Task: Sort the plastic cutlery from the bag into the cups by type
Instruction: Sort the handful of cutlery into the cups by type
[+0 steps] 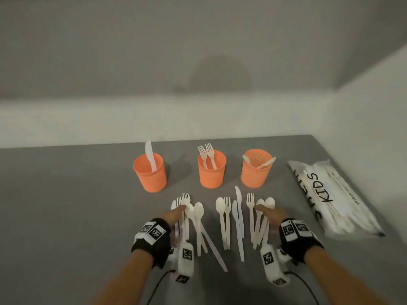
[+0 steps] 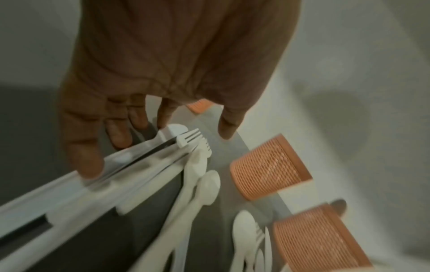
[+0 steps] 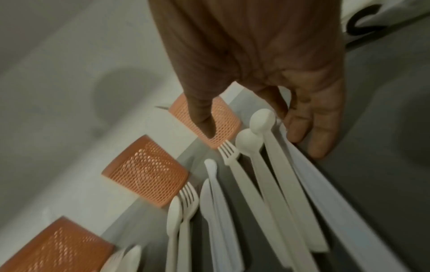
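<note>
Three orange mesh cups stand in a row on the grey table. The left cup (image 1: 149, 173) holds a knife, the middle cup (image 1: 211, 170) two forks, the right cup (image 1: 255, 170) spoons. In front of them lie white plastic forks, spoons and knives in three loose clusters: left (image 1: 191, 216), middle (image 1: 231, 216) and right (image 1: 257, 219). My left hand (image 1: 176, 213) (image 2: 190, 125) lies at the left cluster's outer side, straight fingers (image 2: 88, 162) touching a knife. Along the right cluster's outer edge rests my right hand (image 1: 269, 213) (image 3: 252, 132), fingers (image 3: 318, 139) straight, gripping nothing.
The clear cutlery bag (image 1: 334, 199), printed KIDS, lies flat at the table's right side near the wall. White walls close off the table's back and right. Bare grey tabletop (image 1: 66, 205) stretches to the left.
</note>
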A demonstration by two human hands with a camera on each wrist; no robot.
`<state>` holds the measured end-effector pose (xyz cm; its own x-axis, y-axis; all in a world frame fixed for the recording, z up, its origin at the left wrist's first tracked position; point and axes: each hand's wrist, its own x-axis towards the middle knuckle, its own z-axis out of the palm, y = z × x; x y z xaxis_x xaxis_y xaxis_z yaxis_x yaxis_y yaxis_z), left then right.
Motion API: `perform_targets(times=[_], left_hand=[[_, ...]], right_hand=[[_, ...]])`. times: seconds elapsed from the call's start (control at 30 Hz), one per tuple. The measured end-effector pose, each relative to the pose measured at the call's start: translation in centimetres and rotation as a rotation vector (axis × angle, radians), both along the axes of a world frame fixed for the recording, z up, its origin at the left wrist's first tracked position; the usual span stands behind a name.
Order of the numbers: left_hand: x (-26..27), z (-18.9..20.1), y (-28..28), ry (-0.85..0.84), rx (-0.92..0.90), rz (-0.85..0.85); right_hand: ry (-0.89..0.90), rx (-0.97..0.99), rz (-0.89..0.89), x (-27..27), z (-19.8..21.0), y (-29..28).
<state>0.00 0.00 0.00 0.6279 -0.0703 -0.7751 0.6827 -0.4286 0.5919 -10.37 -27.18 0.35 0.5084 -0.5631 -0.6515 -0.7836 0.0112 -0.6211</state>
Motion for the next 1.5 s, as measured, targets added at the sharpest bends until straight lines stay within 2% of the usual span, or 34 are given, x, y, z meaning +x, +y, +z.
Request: perform_targets(times=[0.2,0.4,0.57,0.77,1.13,1.33,1.43,1.5], left_hand=[[-2.5,1.7,-4.6,0.037,-0.034,-0.232],[-4.4,2.7,-7.9,0.004,-0.086,-0.309],[-4.8,2.3,-9.0,0.088,-0.136,-0.315],[-5.1,2.3,-9.3,0.181,-0.212,-0.257],[-7.1,2.7,-11.0,0.103,-0.403,-0.195],[-7.1,3.1,-9.3,0.097,-0.339,-0.267],[-7.0,2.7,-7.4,0.1,-0.328,-0.307],[-7.1,2.7,-5.8,0.111,-0.343,-0.306]], right_hand=[[0.211,-0.222,0.379,1.6,1.1,3.2],[0.269,-0.379,0.54,1.7,1.4,6.1],[0.288,-0.579,0.53,1.3,0.8,7.8],[0.263,-0.588,0.493,0.9,0.8,6.9],[0.2,-0.613,0.636,-0.3,0.4,6.2],[0.149,-0.658,0.669,-0.2,0.3,6.4],[0.078,-0.598,0.685,-0.7,0.6,6.4],[-0.032,-0.526,0.627,-0.8,1.4,6.3]])
